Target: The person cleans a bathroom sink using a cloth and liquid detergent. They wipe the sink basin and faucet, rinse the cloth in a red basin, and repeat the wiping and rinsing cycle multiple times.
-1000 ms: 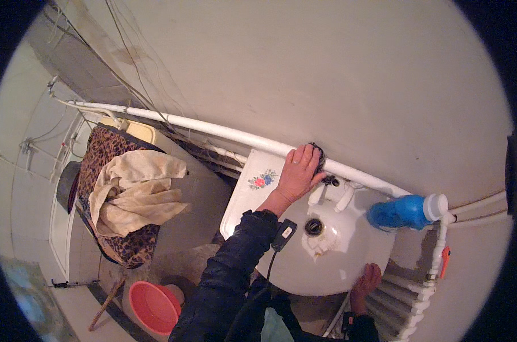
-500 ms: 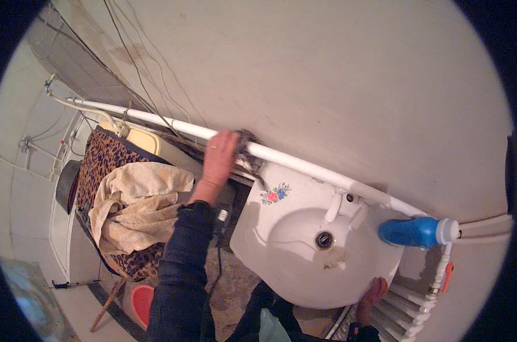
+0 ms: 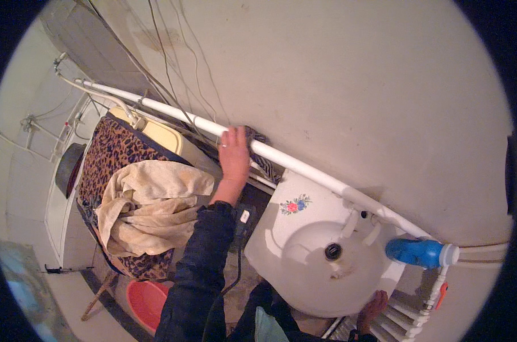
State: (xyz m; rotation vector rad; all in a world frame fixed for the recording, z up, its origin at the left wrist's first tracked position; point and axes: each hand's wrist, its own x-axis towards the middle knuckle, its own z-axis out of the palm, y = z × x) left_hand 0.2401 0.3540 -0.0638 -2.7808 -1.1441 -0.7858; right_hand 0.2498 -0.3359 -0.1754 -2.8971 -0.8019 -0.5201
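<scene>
My left hand (image 3: 234,157) is closed over the white pipe (image 3: 304,168) along the wall, its fingers curled across the top. A dark striped cloth (image 3: 265,164) sits in its grip, showing above and below the pipe beside the fingers. Below and to the right is a white washbasin (image 3: 270,242) with a flower decal and a faucet (image 3: 349,224). Some brownish dirt lies near its drain (image 3: 333,251). At the basin's near right edge rests my right hand (image 3: 373,310), fingers loosely extended and holding nothing visible.
A blue bottle with a white cap (image 3: 413,252) lies at the basin's right, above a white radiator (image 3: 404,313). On the left, a beige towel (image 3: 150,211) covers part of a leopard-print cover (image 3: 119,145). A red basin (image 3: 147,302) stands on the floor. Cables (image 3: 170,65) hang along the wall.
My left hand stays at the pipe, and more of the striped cloth shows to its right. The whole view has shifted slightly. My right hand remains by the basin's edge.
</scene>
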